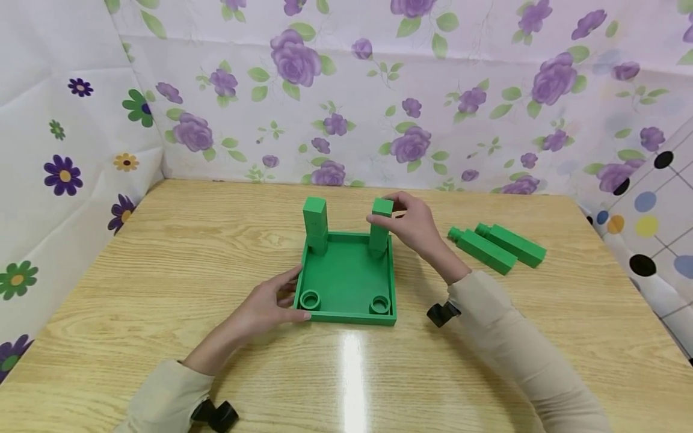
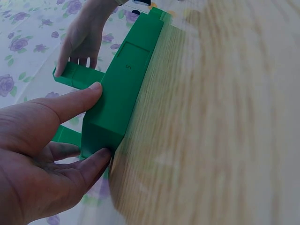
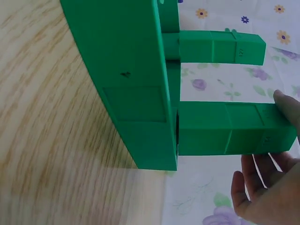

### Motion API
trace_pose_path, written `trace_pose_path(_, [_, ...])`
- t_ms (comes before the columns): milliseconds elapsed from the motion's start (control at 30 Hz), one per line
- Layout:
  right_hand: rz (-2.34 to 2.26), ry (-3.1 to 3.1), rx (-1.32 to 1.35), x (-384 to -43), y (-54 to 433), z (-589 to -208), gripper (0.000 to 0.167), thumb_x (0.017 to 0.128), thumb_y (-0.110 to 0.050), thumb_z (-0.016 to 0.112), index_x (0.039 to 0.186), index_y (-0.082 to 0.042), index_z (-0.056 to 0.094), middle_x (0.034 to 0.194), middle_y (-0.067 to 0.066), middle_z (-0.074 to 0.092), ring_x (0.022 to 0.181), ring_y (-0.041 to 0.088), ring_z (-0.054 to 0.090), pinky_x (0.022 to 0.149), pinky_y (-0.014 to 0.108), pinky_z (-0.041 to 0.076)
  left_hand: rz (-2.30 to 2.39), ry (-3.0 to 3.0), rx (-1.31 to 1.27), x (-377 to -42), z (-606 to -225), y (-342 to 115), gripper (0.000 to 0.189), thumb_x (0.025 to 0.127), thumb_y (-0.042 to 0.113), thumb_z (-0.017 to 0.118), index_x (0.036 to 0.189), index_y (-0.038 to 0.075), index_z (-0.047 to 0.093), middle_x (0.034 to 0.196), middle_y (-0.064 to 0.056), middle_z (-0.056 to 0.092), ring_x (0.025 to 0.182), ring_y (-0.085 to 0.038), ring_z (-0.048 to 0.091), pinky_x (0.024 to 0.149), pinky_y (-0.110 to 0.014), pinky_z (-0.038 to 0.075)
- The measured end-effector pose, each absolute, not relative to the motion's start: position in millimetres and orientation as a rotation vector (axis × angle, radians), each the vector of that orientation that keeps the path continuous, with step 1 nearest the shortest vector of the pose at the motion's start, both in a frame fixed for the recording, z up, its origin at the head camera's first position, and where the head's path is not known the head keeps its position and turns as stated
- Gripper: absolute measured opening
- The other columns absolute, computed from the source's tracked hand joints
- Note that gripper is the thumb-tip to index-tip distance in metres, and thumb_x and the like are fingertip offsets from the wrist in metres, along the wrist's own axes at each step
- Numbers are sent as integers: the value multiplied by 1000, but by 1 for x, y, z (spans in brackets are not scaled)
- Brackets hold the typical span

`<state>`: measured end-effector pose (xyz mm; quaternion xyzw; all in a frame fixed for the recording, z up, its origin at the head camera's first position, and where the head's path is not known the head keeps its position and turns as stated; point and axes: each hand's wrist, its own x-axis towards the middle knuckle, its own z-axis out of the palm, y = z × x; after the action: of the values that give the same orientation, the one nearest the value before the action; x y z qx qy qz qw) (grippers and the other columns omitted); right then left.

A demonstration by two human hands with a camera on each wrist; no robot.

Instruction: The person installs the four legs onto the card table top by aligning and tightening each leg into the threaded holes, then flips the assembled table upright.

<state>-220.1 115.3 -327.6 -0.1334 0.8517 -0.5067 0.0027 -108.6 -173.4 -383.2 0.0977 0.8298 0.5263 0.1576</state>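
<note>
A square green tray (image 1: 346, 276) with a low rim lies on the table. Green posts stand upright at its two far corners, the left post (image 1: 316, 222) and the right post (image 1: 380, 231). Round sockets (image 1: 310, 300) show at both near corners. My left hand (image 1: 265, 304) grips the tray's near-left corner, thumb on the front wall and fingers along the left side. With thumb and fingers my right hand (image 1: 408, 222) pinches the right post near its top. In the right wrist view, that post (image 3: 201, 129) meets the tray's rim, and the right hand (image 3: 276, 183) holds its far end.
Two loose green posts (image 1: 484, 249) with round threaded-looking ends lie side by side on the wooden table (image 1: 178, 258), right of the tray. A flowered cloth (image 1: 335, 90) hangs behind the table, with patterned cloths at both sides.
</note>
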Motion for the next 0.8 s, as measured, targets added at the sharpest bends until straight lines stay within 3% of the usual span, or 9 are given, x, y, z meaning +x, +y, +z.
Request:
trace_pose_path(167, [-1716, 2445, -575, -226, 126, -332, 55, 89, -23, 73, 137, -7, 52, 136, 13, 51, 125, 24, 45, 104, 39, 40, 1504, 2371, 276, -109, -385, -173, 92, 79, 12, 82, 152, 2, 26, 138, -18, 47, 125, -33, 47, 102, -37, 45])
trace_pose_path(300, [-1792, 2241, -651, -230, 135, -330, 56, 91, -16, 69, 142, -8, 48, 141, 15, 48, 131, 21, 41, 108, 40, 34, 1501, 2378, 275, -110, -385, -174, 92, 79, 13, 82, 152, 2, 27, 137, -18, 47, 125, -33, 47, 101, -37, 45])
trace_pose_path(567, [-1829, 1939, -796, -237, 146, -327, 56, 93, -6, 63, 145, -6, 43, 143, 15, 46, 132, 23, 42, 103, 38, 41, 1491, 2389, 270, -110, -385, -174, 92, 79, 12, 82, 152, 2, 27, 135, -18, 49, 124, -32, 47, 101, -37, 45])
trace_pose_path(800, [-1840, 1825, -851, -244, 150, -329, 54, 93, 0, 60, 144, -6, 44, 136, 8, 54, 129, 24, 44, 87, 32, 43, 1492, 2387, 270, -110, -384, -173, 92, 79, 12, 82, 152, 2, 27, 131, -17, 51, 123, -31, 48, 102, -37, 45])
